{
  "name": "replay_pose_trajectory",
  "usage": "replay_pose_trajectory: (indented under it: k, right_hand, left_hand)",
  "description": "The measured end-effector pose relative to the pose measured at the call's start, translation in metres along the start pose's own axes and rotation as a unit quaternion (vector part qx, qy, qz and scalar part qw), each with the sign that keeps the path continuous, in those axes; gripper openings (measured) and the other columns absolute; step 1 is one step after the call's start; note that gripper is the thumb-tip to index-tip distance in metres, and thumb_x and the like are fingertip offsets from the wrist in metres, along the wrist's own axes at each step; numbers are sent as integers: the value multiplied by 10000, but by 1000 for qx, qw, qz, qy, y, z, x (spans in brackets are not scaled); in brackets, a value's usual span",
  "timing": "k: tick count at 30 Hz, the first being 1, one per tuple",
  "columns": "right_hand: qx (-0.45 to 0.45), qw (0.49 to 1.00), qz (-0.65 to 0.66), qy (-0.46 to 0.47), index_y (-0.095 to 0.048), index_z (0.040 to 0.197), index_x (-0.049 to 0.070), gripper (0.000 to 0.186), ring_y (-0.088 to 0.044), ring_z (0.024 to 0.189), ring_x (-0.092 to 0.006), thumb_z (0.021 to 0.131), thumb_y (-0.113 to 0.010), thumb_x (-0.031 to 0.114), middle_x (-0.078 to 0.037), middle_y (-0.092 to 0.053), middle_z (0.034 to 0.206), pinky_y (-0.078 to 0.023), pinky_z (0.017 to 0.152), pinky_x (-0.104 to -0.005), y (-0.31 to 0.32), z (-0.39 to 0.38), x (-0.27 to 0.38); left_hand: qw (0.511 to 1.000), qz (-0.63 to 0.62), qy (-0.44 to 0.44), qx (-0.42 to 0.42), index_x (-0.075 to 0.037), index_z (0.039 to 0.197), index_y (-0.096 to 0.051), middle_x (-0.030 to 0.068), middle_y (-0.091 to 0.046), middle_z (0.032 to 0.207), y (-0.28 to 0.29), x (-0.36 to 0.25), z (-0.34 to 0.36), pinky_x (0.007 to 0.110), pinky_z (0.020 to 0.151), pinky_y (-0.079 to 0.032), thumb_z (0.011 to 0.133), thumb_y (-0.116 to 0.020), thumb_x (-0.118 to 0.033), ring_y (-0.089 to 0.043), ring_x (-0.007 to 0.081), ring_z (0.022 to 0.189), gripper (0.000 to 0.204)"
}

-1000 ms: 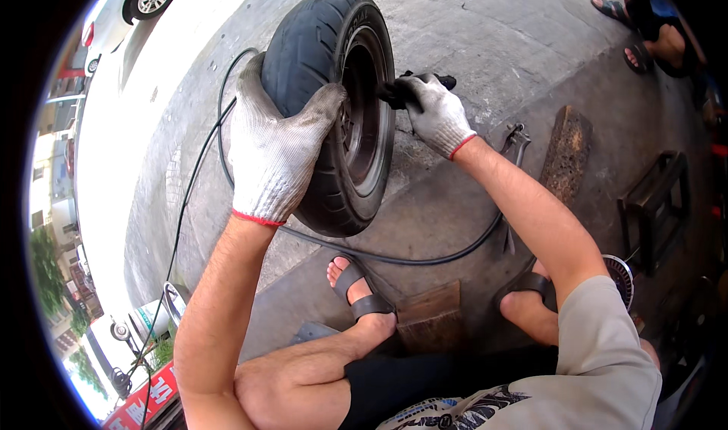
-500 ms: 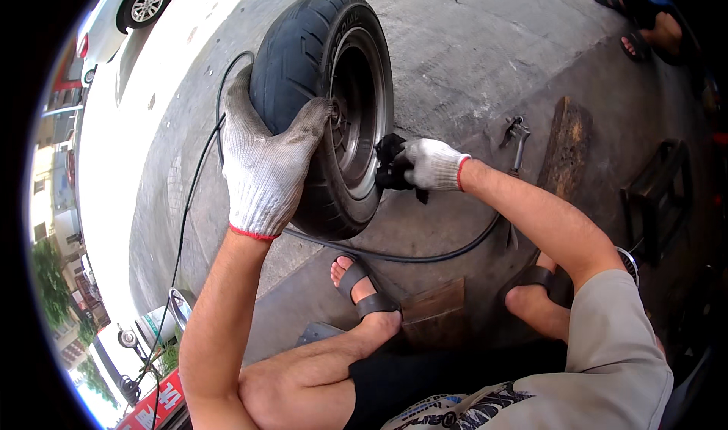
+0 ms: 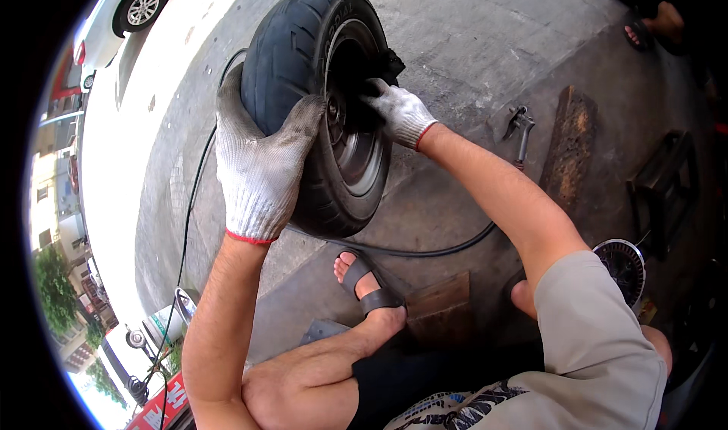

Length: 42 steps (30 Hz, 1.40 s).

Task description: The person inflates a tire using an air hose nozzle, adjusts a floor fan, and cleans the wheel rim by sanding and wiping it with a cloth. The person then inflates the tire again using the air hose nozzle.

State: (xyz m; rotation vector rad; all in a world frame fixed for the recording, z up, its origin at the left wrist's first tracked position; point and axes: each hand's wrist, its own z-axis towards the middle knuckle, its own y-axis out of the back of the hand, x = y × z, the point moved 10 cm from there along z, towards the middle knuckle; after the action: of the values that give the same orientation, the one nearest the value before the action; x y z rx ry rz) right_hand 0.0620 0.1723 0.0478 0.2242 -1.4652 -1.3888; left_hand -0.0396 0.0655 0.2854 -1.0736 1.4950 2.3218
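A small wheel with a worn black tyre (image 3: 277,73) stands upright in front of me, its grey metal rim (image 3: 362,174) facing right. My left hand (image 3: 262,168), in a white knit glove with grimy fingers, grips the tyre's near left side, the thumb reaching over the sidewall toward the rim. My right hand (image 3: 398,111), gloved in white too, is at the rim's right side, its fingers closed on a black cloth (image 3: 392,66). Part of the cloth spreads dark over the rim opening; its far end shows beyond the tyre's edge. The right fingertips are partly hidden in it.
A black hose (image 3: 425,252) runs along the concrete behind the wheel. To the right lie an air gun (image 3: 520,130), a wooden block (image 3: 570,145) and a low black metal stand (image 3: 664,191). Another person's sandalled foot (image 3: 638,32) is at the upper right. A white car (image 3: 125,13) stands upper left.
My right hand has moved up and left along the rim with the black cloth, from its lower right edge to its upper part. The left hand keeps its grip; the wheel has shifted slightly left.
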Motion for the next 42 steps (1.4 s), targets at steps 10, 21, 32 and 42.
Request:
replay_pose_trajectory:
  k: [10, 21, 32, 42]
  right_hand:
    - [165, 885, 429, -77, -725, 1191, 26, 407, -655, 1094, -368, 815, -583, 93, -202, -682, 1141, -524, 985, -409, -1, -71, 49]
    - [16, 918, 384, -97, -702, 1224, 30, 384, -654, 1133, -343, 873, -547, 13, -211, -646, 1186, -517, 1010, -429, 61, -47, 64]
    - [84, 991, -88, 56, -723, 1232, 207, 409, -679, 1051, -341, 850, -643, 89, -128, -583, 1373, -580, 916, -440, -12, 1, 9]
    - [56, 941, 325, -74, -749, 1154, 81, 402, -657, 1067, -407, 794, -573, 51, -229, -623, 1195, -541, 967, -450, -19, -66, 59]
  left_hand:
    - [1000, -6, 2, 4, 89, 1449, -429, 274, -621, 1297, 4, 8, -2, 396, 1026, -507, 816, -866, -344, -643, 325, 1179, 882]
    - [998, -19, 50, 24, 59, 1488, -398, 268, -574, 1364, 0, 12, -4, 411, 1047, -499, 824, -861, -297, -616, 328, 1225, 885]
    - [1000, -12, 1, 19, 59, 1482, -410, 256, -571, 1371, 4, 7, -11, 400, 1105, -437, 822, -859, -269, -581, 313, 1262, 863]
    - [997, -63, 50, 19, 71, 1482, -401, 243, -573, 1369, 6, 25, -6, 394, 1101, -445, 830, -852, -249, -582, 296, 1255, 855]
